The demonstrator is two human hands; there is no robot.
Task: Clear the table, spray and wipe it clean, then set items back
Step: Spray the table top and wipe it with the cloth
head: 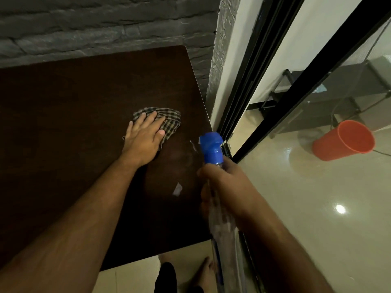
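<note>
Left grip (143,134) presses flat on the soft, limp cloth (169,119); right grip (220,187) wraps the light, slick spray bottle (211,149) at its neck.

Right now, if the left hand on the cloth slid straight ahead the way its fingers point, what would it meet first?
Probably nothing but tabletop. The left hand presses the checked cloth onto the dark brown wooden table, fingers aimed toward the far right edge. Beyond that stands the grey brick wall, though depth is hard to judge.
</note>
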